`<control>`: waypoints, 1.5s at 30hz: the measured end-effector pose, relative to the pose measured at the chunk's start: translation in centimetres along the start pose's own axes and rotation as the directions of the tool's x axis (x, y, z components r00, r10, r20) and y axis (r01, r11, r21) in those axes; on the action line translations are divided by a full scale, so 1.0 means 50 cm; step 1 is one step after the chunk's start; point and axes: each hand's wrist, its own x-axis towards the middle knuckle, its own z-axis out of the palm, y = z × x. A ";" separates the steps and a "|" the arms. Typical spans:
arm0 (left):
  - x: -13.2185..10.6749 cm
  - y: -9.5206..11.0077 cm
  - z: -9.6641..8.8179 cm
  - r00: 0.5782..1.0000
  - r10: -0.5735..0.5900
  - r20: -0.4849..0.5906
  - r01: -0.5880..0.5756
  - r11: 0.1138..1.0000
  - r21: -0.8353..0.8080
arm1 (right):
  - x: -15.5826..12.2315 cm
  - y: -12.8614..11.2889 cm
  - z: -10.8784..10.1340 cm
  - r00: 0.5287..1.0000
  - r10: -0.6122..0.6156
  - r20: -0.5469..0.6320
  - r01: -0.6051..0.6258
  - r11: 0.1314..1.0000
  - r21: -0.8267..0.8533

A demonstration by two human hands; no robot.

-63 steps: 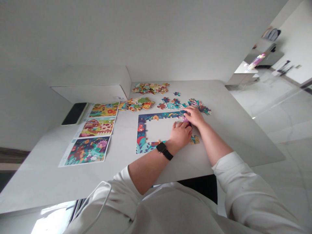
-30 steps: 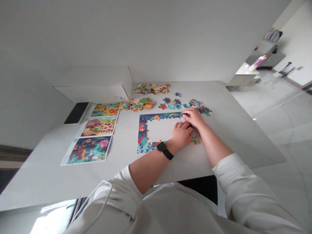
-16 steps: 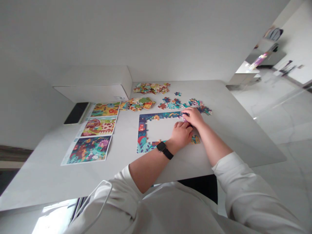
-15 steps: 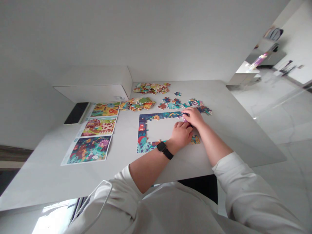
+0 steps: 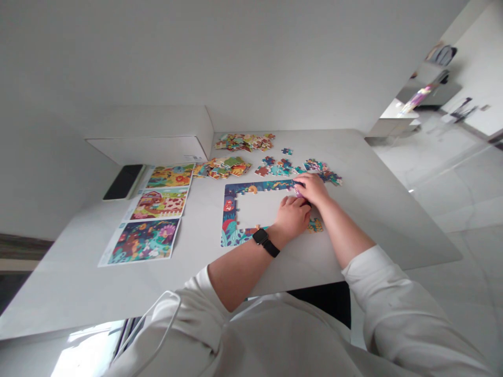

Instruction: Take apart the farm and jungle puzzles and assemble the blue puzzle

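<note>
The puzzle border (image 5: 229,205) lies on the table as a dark blue and teal rectangle with a hollow middle. My right hand (image 5: 312,188) is at its upper right corner, thumb and fingers closed together on a purple puzzle piece (image 5: 299,192). Just below, my left hand (image 5: 293,215) lies across the right side of the border with its fingers bent, close to the right fingertips. What is under the left fingers is hidden. Beside that hand, an orange and teal section (image 5: 315,225) shows at the lower right corner. A black watch (image 5: 261,237) is on my left wrist.
Loose dark blue and teal pieces (image 5: 281,166) lie behind the border. Two heaps, one of mixed pieces (image 5: 245,142) and one yellow-green (image 5: 223,167), are farther left. A picture sheet (image 5: 146,241), a phone (image 5: 123,182) and a white box (image 5: 149,149) occupy the left side.
</note>
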 end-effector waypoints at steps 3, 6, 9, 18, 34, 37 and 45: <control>0.000 0.001 0.003 1.000 -0.005 -0.009 0.005 1.000 0.009 | 0.000 0.001 0.003 1.000 0.015 -0.002 -0.015 1.000 0.001; 0.000 0.001 0.006 1.000 -0.011 -0.020 0.011 1.000 0.017 | 0.001 0.003 0.009 0.999 0.038 -0.006 -0.038 0.999 -0.012; 0.000 0.000 0.005 1.000 -0.008 -0.012 0.008 1.000 0.012 | 0.002 0.003 0.009 0.999 0.053 0.000 -0.053 0.998 -0.019; 0.001 0.002 -0.005 1.000 -0.014 -0.008 0.014 1.000 -0.001 | -0.022 0.003 -0.020 0.998 -0.013 0.068 0.014 1.000 -0.007; -0.004 -0.027 -0.175 0.991 -0.097 0.094 0.098 0.995 -0.006 | -0.030 0.001 -0.039 1.000 0.018 0.022 -0.019 0.998 0.067; -0.024 -0.004 -0.148 0.985 -0.054 0.165 0.038 0.994 0.098 | -0.031 0.006 -0.054 0.994 0.071 -0.086 -0.061 0.992 0.113; -0.063 0.005 -0.101 0.962 0.007 0.272 -0.058 0.982 0.182 | -0.034 -0.005 -0.059 0.987 0.092 -0.133 -0.078 0.991 0.106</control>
